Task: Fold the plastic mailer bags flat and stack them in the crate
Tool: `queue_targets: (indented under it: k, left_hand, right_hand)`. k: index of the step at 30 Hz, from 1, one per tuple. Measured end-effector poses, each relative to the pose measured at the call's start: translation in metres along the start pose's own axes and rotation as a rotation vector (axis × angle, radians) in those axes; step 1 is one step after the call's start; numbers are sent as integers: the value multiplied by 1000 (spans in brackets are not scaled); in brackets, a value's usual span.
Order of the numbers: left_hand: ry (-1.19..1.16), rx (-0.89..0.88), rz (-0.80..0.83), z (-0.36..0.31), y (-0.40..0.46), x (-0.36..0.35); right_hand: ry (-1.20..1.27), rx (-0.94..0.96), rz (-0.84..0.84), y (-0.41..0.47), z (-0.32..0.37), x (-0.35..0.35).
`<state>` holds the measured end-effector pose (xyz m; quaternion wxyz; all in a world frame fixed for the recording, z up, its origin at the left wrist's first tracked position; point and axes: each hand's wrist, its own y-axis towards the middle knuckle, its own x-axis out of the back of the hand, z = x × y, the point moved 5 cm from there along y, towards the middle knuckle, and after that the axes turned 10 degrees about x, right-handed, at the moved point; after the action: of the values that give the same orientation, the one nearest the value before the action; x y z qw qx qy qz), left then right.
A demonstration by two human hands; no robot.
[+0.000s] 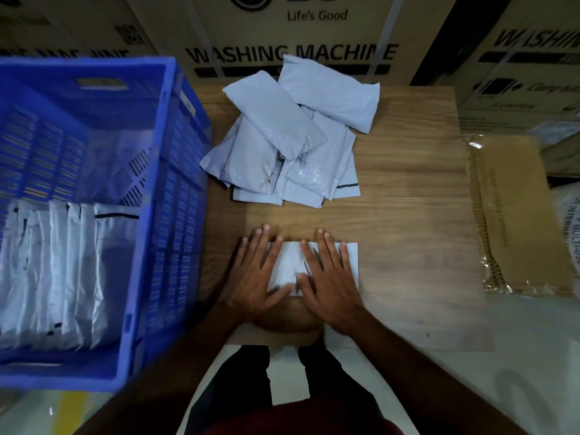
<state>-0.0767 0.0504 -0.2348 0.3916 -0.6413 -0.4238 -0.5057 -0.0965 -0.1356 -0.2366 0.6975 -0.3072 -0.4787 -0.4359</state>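
Note:
A folded pale grey mailer bag [288,265] lies on the wooden table [408,215] near its front edge. My left hand [255,271] presses flat on its left part, fingers straight and spread. My right hand [328,277] presses flat on its right part in the same way. A loose heap of several grey mailer bags [288,136] lies at the back of the table. The blue plastic crate [150,215] stands to the left, with several folded bags [56,271] standing in a row in its near half.
Cardboard washing-machine boxes [292,32] stand close behind the table. A brown packet wrapped in clear plastic [514,215] lies at the right, past the table's edge. Bare wood shows to the right of my hands.

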Motion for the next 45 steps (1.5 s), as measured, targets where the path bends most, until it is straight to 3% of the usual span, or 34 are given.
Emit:
queue_targets:
  k: [3,7,15,20,24,30,37,45]
  left_hand:
    - [40,-168,16,-1,-18,-1]
    - [80,-177,-40,-9,-5,4]
    - [79,-257,-7,-16,11,52]
    - [57,-226,-115,-22,22,101]
    - [-277,-34,162,5,27,102]
    - [-23,265,-109,20,25,68]
    - [-20,108,-26,5,18,9]
    - [-44,135,-89,0,20,6]
  right_hand:
    - [1,128,56,-27,-8,8]
    - [-74,121,115,-37,-8,10]
    - [-196,76,-12,-4,4,47]
    - [-203,109,-34,-1,1,85]
    - [-62,106,-12,0,-8,101]
    - [-62,79,-51,13,-17,75]
    - [10,113,-17,23,12,12]
    - [-61,131,9,30,4,-13]
